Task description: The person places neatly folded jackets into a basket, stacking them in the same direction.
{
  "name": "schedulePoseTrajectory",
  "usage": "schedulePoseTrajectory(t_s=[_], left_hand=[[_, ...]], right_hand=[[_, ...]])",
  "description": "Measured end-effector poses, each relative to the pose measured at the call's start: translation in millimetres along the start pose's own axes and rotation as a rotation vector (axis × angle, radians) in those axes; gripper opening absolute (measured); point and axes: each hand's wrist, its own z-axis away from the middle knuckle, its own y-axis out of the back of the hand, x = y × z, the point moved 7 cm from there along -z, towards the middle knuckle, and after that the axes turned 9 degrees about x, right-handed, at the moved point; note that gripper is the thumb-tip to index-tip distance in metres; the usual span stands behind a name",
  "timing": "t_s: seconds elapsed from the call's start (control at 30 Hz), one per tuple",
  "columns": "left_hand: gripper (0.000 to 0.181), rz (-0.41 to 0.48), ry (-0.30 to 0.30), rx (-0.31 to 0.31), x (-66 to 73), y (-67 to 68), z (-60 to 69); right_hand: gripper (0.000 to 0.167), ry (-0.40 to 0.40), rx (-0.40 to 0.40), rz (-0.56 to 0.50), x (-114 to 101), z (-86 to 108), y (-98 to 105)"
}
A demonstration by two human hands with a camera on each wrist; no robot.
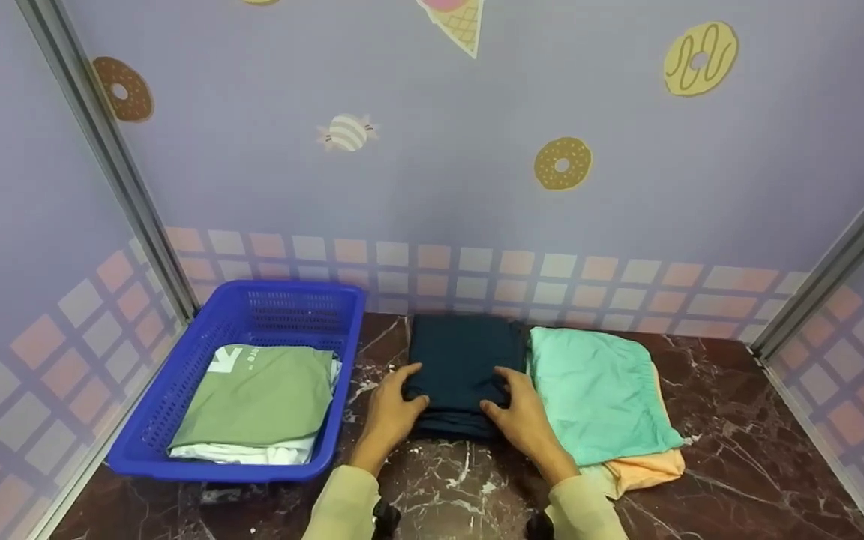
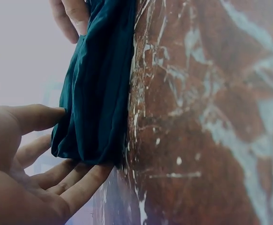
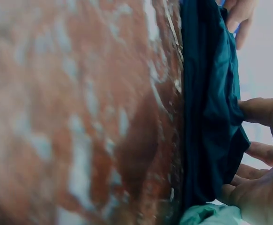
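A stack of folded dark teal cloth [image 1: 462, 360] lies on the marbled tabletop between both hands. My left hand [image 1: 393, 409] touches its left side, thumb at the upper edge and fingers extended along the side; the left wrist view shows that hand [image 2: 33, 173] with a wide gap between thumb and fingers. At the opposite side my right hand [image 1: 516, 409] touches the stack in the same way. In the right wrist view the right thumb meets the upper edge of the cloth [image 3: 211, 103], and the other fingers lie at its side, partly hidden.
To the left stands a blue plastic basket [image 1: 353, 352] holding a folded green garment [image 1: 267, 397] over white cloth [image 1: 252, 453]. Right of the stack lies a mint green garment [image 1: 601, 397] on top of an orange one [image 1: 649, 469]. Patterned wall panels [image 1: 477, 202] close off the back and sides.
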Motion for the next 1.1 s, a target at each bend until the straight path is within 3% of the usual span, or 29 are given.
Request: schedulePoseTrajectory(t_s=[0.4, 0.7, 0.9, 1.1], left_hand=[[0.047, -0.018, -0.053, 0.067, -1.8, 17.8, 16.6], [0.041, -0.02, 0.008, 0.127, -10.5, 20.9, 4.6], [0.046, 0.022, 0.052, 0.069, -18.2, 10.4, -4.0], [0.052, 0.156, 0.082, 0.003, -21.2, 4.4, -8.6]], right_hand=[[0.059, 0.053, -0.034, -0.015, -16.2, 15.1, 1.0], [0.052, 0.023, 0.047, 0.086, -11.6, -1.6, 4.3], [0.062, -0.017, 0.015, 0.105, -3.4, -8.6, -4.7], [0.068, -0.009, 0.042, 0.069, -1.0, -11.1, -4.5]])
